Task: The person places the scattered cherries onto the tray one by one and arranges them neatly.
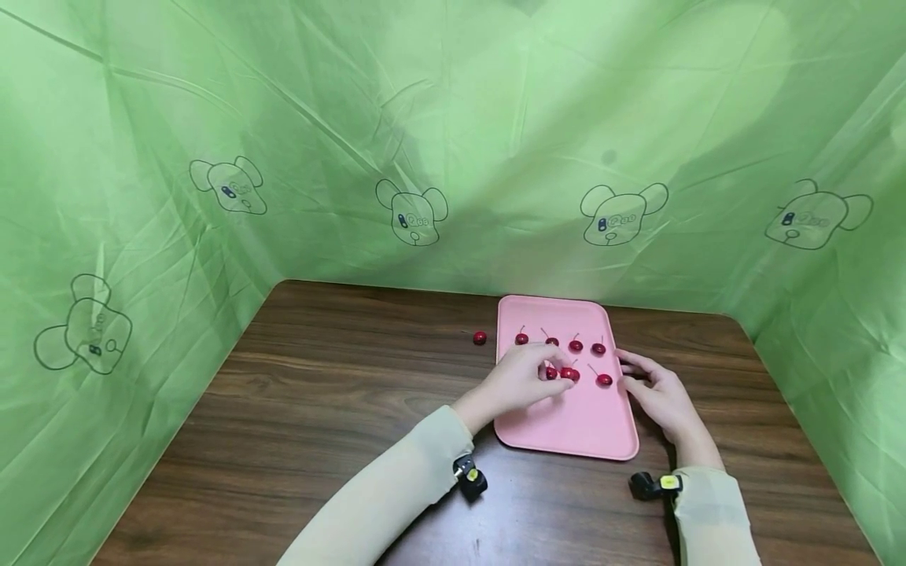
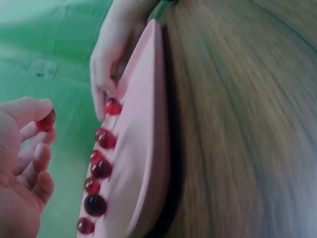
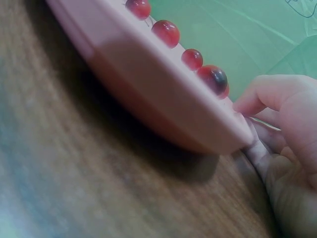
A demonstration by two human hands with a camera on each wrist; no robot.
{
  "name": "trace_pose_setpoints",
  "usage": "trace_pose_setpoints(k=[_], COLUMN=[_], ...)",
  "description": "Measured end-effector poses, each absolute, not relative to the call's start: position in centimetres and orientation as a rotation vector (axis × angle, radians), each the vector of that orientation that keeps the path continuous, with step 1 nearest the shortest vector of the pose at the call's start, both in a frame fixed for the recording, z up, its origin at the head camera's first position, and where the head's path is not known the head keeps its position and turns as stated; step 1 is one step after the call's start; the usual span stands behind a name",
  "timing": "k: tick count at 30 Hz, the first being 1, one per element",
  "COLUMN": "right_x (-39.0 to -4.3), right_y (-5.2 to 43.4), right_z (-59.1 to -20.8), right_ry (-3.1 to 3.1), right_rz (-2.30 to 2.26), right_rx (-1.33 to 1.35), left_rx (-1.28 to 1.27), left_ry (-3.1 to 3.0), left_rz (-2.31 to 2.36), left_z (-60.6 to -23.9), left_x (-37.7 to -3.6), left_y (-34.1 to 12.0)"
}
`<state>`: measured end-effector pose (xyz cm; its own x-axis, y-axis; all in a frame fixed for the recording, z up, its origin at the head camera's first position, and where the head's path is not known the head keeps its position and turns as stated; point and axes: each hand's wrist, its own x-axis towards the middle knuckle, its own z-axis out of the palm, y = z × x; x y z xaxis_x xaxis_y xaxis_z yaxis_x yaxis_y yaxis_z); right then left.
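My left hand (image 1: pixel 525 376) is over the middle of a pink tray (image 1: pixel 566 432), pinching a red cherry (image 2: pixel 46 120) between thumb and fingers. Several red cherries with thin stems lie on the tray, four of them in a row toward its far end, such as the cherry (image 1: pixel 598 349) at the right. Nearer, another cherry (image 1: pixel 603 380) sits close to the right rim. My right hand (image 1: pixel 661 397) holds the tray's right rim with curved fingers, which the right wrist view shows close up.
One loose cherry (image 1: pixel 480 337) lies on the brown wooden table (image 1: pixel 318 409), left of the tray. Green cloth (image 1: pixel 495 118) printed with bear faces hangs behind the table and along both sides.
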<state>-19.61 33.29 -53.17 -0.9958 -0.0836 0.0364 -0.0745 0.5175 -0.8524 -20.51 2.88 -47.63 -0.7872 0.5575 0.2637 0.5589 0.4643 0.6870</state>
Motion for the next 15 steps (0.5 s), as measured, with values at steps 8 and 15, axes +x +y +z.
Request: trace_pose_setpoints(k=[8,15], right_x=[-19.7,-19.5], right_y=[33.4,33.4], right_z=[-53.5,-53.4], right_ry=[2.737,2.738], right_rz=[-1.551,-1.588], right_rx=[-0.193,-0.239], left_rx=[-1.004,-1.022], left_ry=[-2.758,-2.793], left_rz=[-1.242,-1.187], left_z=[-48.1,-49.1], left_x=[-19.7,-19.4], left_y=[6.3,8.8])
